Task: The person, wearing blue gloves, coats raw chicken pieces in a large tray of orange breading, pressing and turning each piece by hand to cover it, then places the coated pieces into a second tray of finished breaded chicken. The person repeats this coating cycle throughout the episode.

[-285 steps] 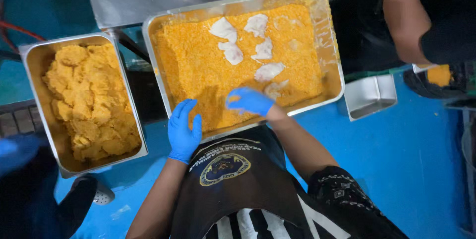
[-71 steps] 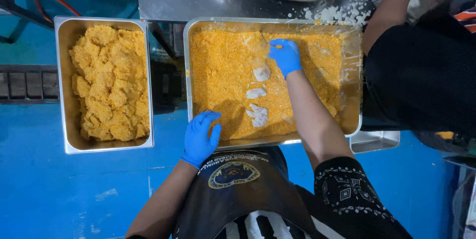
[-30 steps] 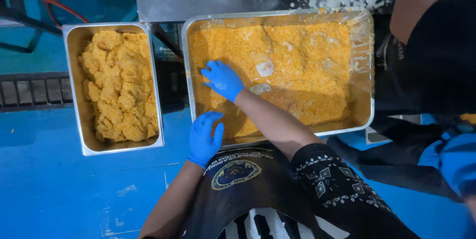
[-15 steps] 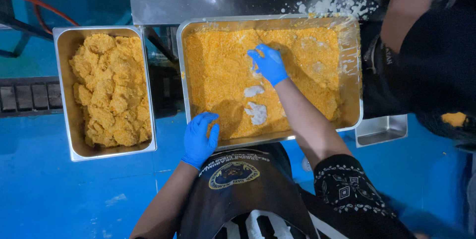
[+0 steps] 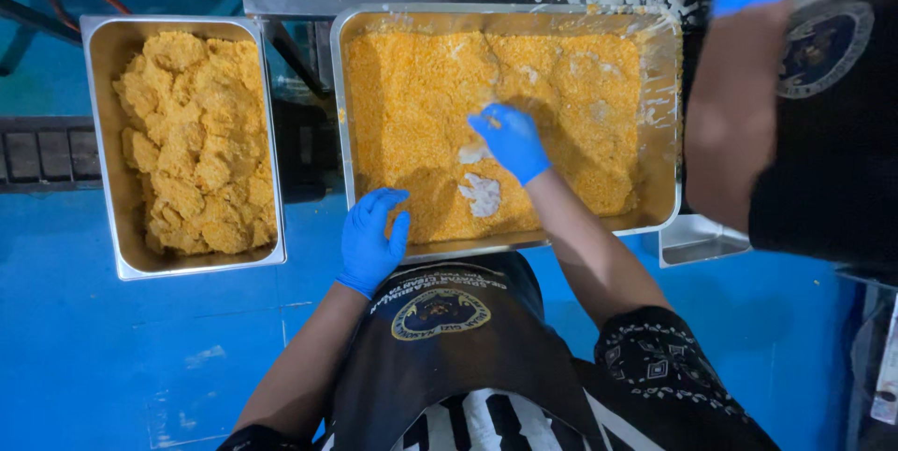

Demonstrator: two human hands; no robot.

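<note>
head cam | straight down | close over crumb tray [image 5: 666, 133]

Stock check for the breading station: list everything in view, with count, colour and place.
Crumb tray: one, steel, centre, filled with orange crumbs.
Pale pieces: two showing, whitish, in the crumbs near the tray's front.
Breaded-pieces tray: one, steel, left, heaped with orange coated pieces.
Small pan: one, steel, right of the crumb tray.
Floor: blue.
Co-worker's arm: one, blue-gloved, upper right.
Apron: one, black, bottom centre.
Left hand: blue glove, on the crumb tray's front rim.
Right hand: blue glove, in the crumbs.
</note>
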